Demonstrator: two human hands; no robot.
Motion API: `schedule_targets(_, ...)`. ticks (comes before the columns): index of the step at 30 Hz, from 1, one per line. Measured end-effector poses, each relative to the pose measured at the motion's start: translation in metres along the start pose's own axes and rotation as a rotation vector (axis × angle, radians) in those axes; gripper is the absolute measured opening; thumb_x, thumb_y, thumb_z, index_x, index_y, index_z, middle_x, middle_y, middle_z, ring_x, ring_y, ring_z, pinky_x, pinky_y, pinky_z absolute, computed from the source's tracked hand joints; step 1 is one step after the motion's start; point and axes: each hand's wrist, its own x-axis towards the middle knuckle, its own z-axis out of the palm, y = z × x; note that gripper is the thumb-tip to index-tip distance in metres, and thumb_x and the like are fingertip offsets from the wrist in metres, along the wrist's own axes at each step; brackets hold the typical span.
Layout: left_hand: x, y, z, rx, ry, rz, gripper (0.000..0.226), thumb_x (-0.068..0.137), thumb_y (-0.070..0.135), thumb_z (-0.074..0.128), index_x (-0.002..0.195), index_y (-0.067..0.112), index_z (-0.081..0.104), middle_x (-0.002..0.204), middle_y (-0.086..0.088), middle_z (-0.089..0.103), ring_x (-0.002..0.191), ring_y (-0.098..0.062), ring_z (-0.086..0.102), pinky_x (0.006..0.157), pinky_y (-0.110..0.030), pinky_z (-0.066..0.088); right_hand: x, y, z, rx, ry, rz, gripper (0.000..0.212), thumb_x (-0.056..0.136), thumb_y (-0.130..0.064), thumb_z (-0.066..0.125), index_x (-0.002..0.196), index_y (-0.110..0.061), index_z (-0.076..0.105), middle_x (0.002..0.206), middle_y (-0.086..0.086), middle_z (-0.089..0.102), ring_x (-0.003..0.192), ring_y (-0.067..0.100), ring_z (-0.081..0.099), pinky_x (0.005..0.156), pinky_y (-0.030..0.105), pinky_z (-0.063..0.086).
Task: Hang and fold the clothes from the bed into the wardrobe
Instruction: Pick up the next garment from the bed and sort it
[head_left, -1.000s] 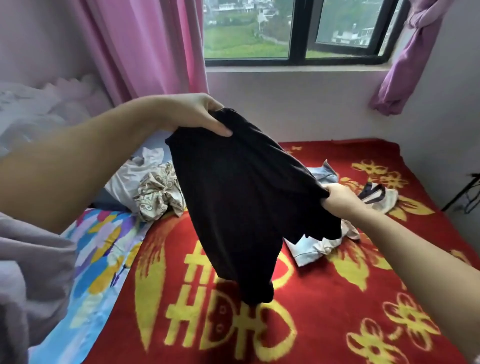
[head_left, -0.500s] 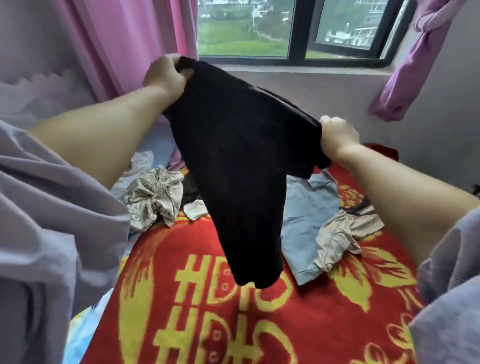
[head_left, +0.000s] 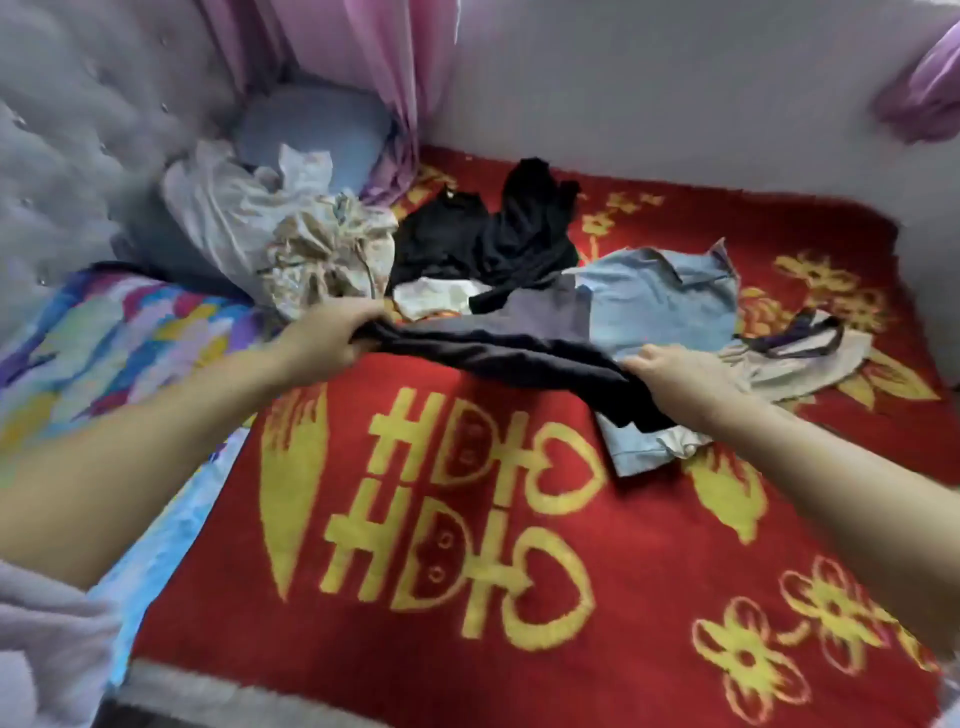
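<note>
A black garment is stretched low over the red bed blanket, bunched into a long band. My left hand grips its left end and my right hand grips its right end. Behind it lie more clothes: a black pile, a light blue shirt, a small white piece, a beige floral garment, a pale grey one and a cream piece with dark straps. No wardrobe is in view.
A padded grey headboard stands on the left, with a blue pillow by the pink curtain. A colourful sheet covers the bed's left side. The white wall runs behind the bed.
Both hands have dropped from chest height down to the bed with the black garment, which now lies bunched instead of hanging spread. The view has tilted downward, away from the window.
</note>
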Motion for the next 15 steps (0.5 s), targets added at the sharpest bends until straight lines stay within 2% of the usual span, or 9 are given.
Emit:
schedule_targets(2, -0.061, -0.016, 0.074, 0.218, -0.148, 0.113, 0.032, 0.071, 0.007, 0.058, 0.095, 0.026, 0.050, 0.080, -0.007, 0.060, 0.072, -0.031, 0.059, 0.058, -0.038, 0.048, -0.007, -0.044, 0.077, -0.020, -0.108, -0.101, 0.042, 0.097, -0.023, 0.041, 0.139, -0.029, 0.043, 0.120, 0.005, 0.054, 0.110, 0.028, 0.055, 0.071, 0.034, 0.039)
schedule_targets(3, -0.095, -0.019, 0.107, 0.311, -0.226, 0.143, 0.034, 0.065, 0.008, 0.060, 0.091, 0.025, 0.047, 0.075, -0.005, 0.056, 0.067, -0.030, 0.057, 0.053, -0.035, 0.045, -0.014, -0.067, 0.114, -0.028, -0.140, -0.155, 0.041, 0.095, -0.022, 0.041, 0.135, -0.027, 0.049, 0.115, 0.007, 0.058, 0.103, 0.030, 0.058, 0.072, 0.035, 0.040)
schedule_targets(5, -0.160, -0.025, 0.167, 0.453, -0.347, 0.139, 0.040, 0.051, 0.010, 0.073, 0.082, 0.023, 0.052, 0.071, -0.002, 0.051, 0.064, -0.025, 0.054, 0.052, -0.032, 0.041, -0.032, -0.112, 0.182, -0.061, -0.179, -0.261, 0.044, 0.081, -0.019, 0.040, 0.112, -0.024, 0.070, 0.087, 0.008, 0.064, 0.075, 0.030, 0.063, 0.064, 0.037, 0.043)
schedule_targets(7, -0.216, -0.021, 0.215, 0.525, -0.508, 0.083, 0.047, 0.036, 0.009, 0.084, 0.073, 0.022, 0.057, 0.069, -0.001, 0.050, 0.064, -0.023, 0.053, 0.054, -0.032, 0.040, -0.059, -0.152, 0.240, -0.041, -0.232, -0.382, 0.038, 0.069, -0.017, 0.046, 0.092, -0.023, 0.077, 0.071, 0.007, 0.062, 0.061, 0.028, 0.060, 0.065, 0.038, 0.042)
schedule_targets(8, -0.243, -0.018, 0.240, 0.527, -0.579, 0.038, 0.049, 0.030, 0.007, 0.085, 0.070, 0.021, 0.058, 0.068, -0.002, 0.050, 0.062, -0.024, 0.053, 0.054, -0.032, 0.040, -0.072, -0.169, 0.259, -0.023, -0.296, -0.406, 0.034, 0.070, -0.018, 0.056, 0.097, -0.024, 0.075, 0.077, 0.008, 0.063, 0.068, 0.028, 0.062, 0.074, 0.041, 0.040)
schedule_targets(9, -0.264, -0.014, 0.262, 0.524, -0.617, -0.025, 0.051, 0.026, 0.006, 0.085, 0.068, 0.019, 0.059, 0.068, -0.003, 0.051, 0.061, -0.025, 0.054, 0.055, -0.033, 0.040, -0.084, -0.182, 0.274, -0.003, -0.401, -0.417, 0.038, 0.076, -0.019, 0.061, 0.113, -0.025, 0.069, 0.093, 0.010, 0.063, 0.085, 0.029, 0.062, 0.087, 0.044, 0.037)
schedule_targets(11, -0.287, 0.000, 0.288, 0.543, -0.650, -0.122, 0.048, 0.031, 0.006, 0.085, 0.073, 0.016, 0.062, 0.076, -0.008, 0.056, 0.069, -0.028, 0.058, 0.067, -0.037, 0.041, -0.108, -0.198, 0.299, 0.038, -0.679, -0.370, 0.053, 0.093, -0.017, 0.046, 0.144, -0.027, 0.038, 0.128, 0.011, 0.050, 0.120, 0.029, 0.047, 0.107, 0.049, 0.024)
schedule_targets(13, -0.296, 0.015, 0.306, 0.564, -0.702, -0.303, 0.035, 0.058, 0.008, 0.077, 0.090, 0.015, 0.062, 0.095, -0.011, 0.057, 0.089, -0.031, 0.057, 0.082, -0.042, 0.038, -0.121, -0.195, 0.311, 0.154, -0.863, -0.301, 0.064, 0.094, -0.009, 0.037, 0.151, -0.033, 0.019, 0.138, 0.008, 0.046, 0.128, 0.026, 0.043, 0.110, 0.048, 0.024)
schedule_targets(15, -0.291, 0.030, 0.324, 0.523, -0.628, -0.372, 0.037, 0.053, 0.001, 0.077, 0.083, 0.012, 0.059, 0.083, -0.010, 0.054, 0.076, -0.030, 0.054, 0.069, -0.040, 0.044, -0.121, -0.185, 0.317, 0.334, -0.832, -0.172, 0.060, 0.091, -0.007, 0.037, 0.144, -0.035, 0.036, 0.135, 0.004, 0.052, 0.123, 0.025, 0.051, 0.104, 0.039, 0.036)
